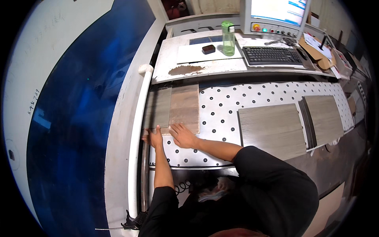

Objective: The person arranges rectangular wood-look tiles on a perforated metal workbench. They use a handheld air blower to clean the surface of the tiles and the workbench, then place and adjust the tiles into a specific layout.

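Note:
Two wood-grain panels lie side by side at the left end of the white dotted table, a grey-green panel (158, 108) and a browner panel (184, 104). They meet along a straight seam. My left hand (154, 138) is at the near edge of the grey-green panel, thumb and fingers spread apart. My right hand (182, 135) rests flat, fingers stretched over the near edge of the browner panel. Some left fingertips are hard to make out beside the white rail.
Grey wood-grain boards (272, 128) lie stacked on the right of the white dotted table (221, 94), with more boards (324, 118) beyond dark strips. A white rail (139, 130) runs along the left. Behind stand a green bottle (228, 41), keyboard (272, 55) and monitor (278, 12).

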A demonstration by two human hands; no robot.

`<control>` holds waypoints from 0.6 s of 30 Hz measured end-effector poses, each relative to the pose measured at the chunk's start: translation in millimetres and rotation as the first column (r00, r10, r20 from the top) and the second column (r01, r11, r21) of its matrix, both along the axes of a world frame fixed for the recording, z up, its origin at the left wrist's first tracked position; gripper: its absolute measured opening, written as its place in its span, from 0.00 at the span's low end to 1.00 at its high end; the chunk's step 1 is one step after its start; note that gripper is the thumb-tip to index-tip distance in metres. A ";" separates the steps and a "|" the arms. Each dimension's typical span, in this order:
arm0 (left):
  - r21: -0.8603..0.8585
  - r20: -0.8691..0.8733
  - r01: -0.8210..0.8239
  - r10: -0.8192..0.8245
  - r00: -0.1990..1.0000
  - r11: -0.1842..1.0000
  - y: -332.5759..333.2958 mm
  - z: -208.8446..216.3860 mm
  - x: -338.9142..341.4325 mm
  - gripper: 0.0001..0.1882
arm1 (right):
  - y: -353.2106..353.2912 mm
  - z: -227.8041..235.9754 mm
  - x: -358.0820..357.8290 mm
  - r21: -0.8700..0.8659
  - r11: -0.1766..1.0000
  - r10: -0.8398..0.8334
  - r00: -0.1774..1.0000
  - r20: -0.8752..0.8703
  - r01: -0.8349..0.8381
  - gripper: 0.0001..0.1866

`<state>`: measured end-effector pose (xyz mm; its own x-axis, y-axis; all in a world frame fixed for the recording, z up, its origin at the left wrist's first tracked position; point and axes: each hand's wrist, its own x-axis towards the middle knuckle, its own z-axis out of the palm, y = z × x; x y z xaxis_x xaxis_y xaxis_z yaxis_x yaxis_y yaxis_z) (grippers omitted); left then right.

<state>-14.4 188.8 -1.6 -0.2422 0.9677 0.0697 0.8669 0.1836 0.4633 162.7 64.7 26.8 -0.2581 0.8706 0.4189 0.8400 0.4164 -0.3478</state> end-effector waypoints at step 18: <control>0.170 0.061 0.207 -0.220 0.974 0.963 -6.3 -7.2 -26.5 0.47 | -138.4 0.5 6.7 -0.019 0.999 0.035 0.998 -0.053 -0.036 0.30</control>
<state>-40.8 182.5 -8.8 -0.0419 0.9750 0.2182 0.8377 -0.0847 0.5396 169.4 -73.7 27.3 -0.2668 0.8696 0.4156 0.8052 0.4381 -0.3998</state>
